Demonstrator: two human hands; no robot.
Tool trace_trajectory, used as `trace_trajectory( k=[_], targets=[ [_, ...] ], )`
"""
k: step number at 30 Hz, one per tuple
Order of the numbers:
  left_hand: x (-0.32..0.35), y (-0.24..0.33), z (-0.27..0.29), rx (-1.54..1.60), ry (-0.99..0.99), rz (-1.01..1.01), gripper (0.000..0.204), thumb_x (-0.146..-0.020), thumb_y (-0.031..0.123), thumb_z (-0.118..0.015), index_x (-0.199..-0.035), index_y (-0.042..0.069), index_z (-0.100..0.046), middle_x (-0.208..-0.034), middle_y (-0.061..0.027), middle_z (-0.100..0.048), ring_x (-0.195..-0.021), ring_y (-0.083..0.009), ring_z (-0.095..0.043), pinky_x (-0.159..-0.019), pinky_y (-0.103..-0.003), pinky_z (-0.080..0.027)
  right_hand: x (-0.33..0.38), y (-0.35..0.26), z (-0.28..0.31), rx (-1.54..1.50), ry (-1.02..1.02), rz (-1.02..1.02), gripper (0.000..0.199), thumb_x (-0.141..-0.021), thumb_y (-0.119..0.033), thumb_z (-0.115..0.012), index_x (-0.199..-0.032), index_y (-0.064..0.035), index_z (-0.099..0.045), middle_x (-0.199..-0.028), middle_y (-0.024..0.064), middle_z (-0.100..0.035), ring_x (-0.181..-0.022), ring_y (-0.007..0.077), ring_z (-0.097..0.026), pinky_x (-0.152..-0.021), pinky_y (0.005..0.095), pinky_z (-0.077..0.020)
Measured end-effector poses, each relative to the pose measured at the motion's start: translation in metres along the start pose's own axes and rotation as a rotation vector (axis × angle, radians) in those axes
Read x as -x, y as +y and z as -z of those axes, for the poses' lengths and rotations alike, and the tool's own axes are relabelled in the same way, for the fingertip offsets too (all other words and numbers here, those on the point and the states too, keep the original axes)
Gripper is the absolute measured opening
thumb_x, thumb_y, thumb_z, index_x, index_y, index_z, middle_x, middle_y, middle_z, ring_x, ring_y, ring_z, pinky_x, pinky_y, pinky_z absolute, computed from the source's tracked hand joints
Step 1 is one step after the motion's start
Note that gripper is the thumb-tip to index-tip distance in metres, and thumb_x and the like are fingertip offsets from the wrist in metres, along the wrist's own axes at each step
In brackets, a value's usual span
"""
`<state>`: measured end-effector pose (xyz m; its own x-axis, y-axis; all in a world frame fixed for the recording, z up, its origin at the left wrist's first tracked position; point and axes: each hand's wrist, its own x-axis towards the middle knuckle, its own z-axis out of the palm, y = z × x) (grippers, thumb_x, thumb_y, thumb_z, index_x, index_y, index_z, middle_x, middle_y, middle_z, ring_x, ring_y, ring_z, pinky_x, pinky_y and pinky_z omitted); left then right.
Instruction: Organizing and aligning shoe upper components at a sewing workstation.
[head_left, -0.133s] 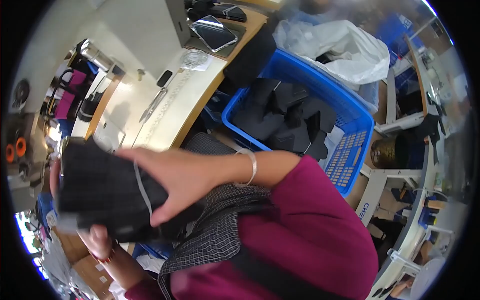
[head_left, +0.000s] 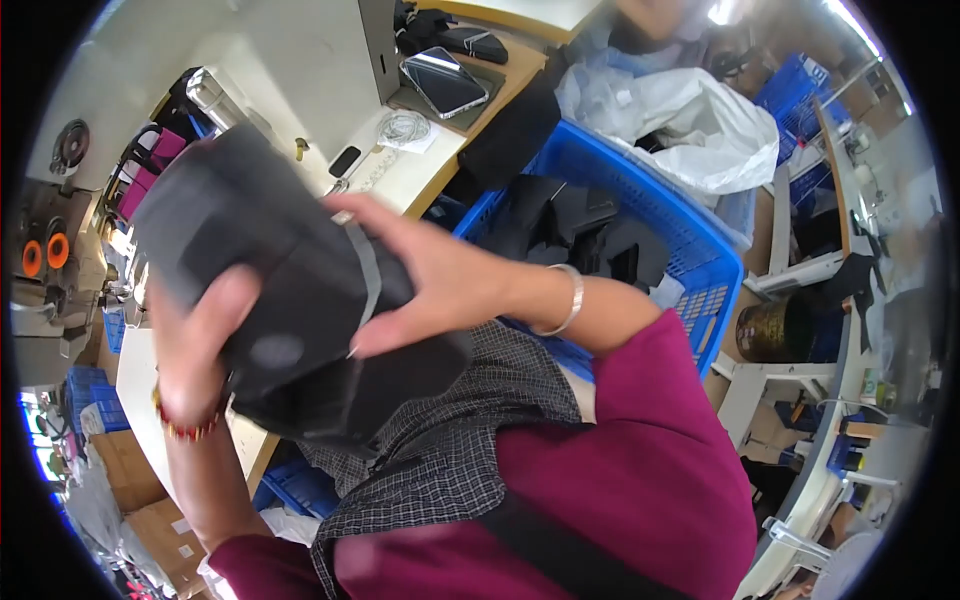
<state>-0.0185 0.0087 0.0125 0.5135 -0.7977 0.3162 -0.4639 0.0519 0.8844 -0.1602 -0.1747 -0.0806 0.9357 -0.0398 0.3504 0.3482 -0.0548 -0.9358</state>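
Both of my hands grip a black fabric bundle (head_left: 300, 270) with a narrow grey band across it, held tilted over the table edge. My left hand (head_left: 195, 335) is closed on its left side, the thumb lying across the front. From the other side, my right hand (head_left: 440, 275) spans the bundle near the grey band, thumb and fingers wrapped round it. The far fingers of both hands are hidden behind the fabric. Motion blurs the bundle's upper left end. To the right, more black pieces (head_left: 610, 240) lie in a blue plastic basket (head_left: 735, 262).
On the white table (head_left: 160, 420) and its wooden far end are a phone (head_left: 445, 80), a coil of pale cord (head_left: 403, 128) and a small black oval item (head_left: 345, 161). A white plastic bag (head_left: 720, 130) bulges behind the basket. Cardboard boxes (head_left: 135, 470) stand at lower left.
The bundle has moved up and to the right and turned in my hands. My left hand has come up from beneath it onto its front. My right hand keeps its hold by the band.
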Motion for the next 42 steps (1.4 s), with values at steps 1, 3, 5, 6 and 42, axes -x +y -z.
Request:
trace_trajectory(
  k=[1, 3, 5, 6, 42],
  targets=[
    [-0.017, 0.005, -0.014, 0.039, -0.09, 0.016, 0.084, -0.083, 0.042, -0.077, -0.145, -0.002, -0.042, -0.14, -0.0145, -0.054, -0.126, -0.0239, -0.054, -0.107, -0.039, -0.042, 0.01, -0.004, 0.01, -0.153, 0.046, -0.058, 0.109, -0.071, -0.023, -0.09, -0.154, -0.0022, -0.023, -0.143, 0.0144, -0.047, -0.134, 0.0223, -0.046, -0.112, 0.0357, -0.0384],
    [-0.045, 0.012, -0.039, 0.045, -0.162, 0.021, 0.085, -0.087, 0.042, -0.075, -0.149, -0.002, -0.037, -0.142, -0.0177, -0.051, -0.131, -0.027, -0.05, -0.108, -0.04, -0.041, 0.034, -0.025, 0.037, -0.111, 0.18, -0.18, 0.096, -0.074, -0.022, -0.086, -0.152, -0.0033, -0.033, -0.144, 0.012, -0.047, -0.133, 0.0212, -0.046, -0.112, 0.035, -0.0377],
    [-0.06, 0.005, -0.066, -0.112, -0.053, -0.115, 0.088, -0.089, 0.045, -0.073, -0.151, -0.002, -0.032, -0.145, -0.0223, -0.046, -0.135, -0.0318, -0.046, -0.11, -0.043, -0.039, 0.066, -0.041, 0.065, -0.118, 0.334, -0.316, 0.093, -0.075, -0.025, -0.084, -0.151, -0.0025, -0.035, -0.138, 0.0107, -0.052, -0.128, 0.0201, -0.05, -0.11, 0.0345, -0.0392],
    [-0.06, 0.007, -0.078, -0.211, -0.061, -0.245, 0.09, -0.089, 0.044, -0.072, -0.153, -0.001, -0.029, -0.148, -0.0238, -0.042, -0.135, -0.0362, -0.045, -0.111, -0.045, -0.038, 0.082, -0.053, 0.075, -0.093, 0.408, -0.409, 0.09, -0.077, -0.024, -0.083, -0.151, -0.0023, -0.036, -0.135, 0.0108, -0.055, -0.126, 0.0192, -0.052, -0.109, 0.0339, -0.0401],
    [0.011, -0.15, -0.225, 0.653, -0.361, 0.442, 0.069, -0.086, 0.015, -0.079, -0.142, -0.002, -0.041, -0.135, -0.0128, -0.057, -0.122, -0.0214, -0.056, -0.107, -0.034, -0.043, 0.182, 0.066, 0.033, -0.067, 0.332, -0.499, 0.082, -0.094, -0.034, -0.069, -0.155, 0.0004, -0.025, -0.144, 0.0115, -0.048, -0.133, 0.0184, -0.045, -0.113, 0.0353, -0.0374]
  ],
)
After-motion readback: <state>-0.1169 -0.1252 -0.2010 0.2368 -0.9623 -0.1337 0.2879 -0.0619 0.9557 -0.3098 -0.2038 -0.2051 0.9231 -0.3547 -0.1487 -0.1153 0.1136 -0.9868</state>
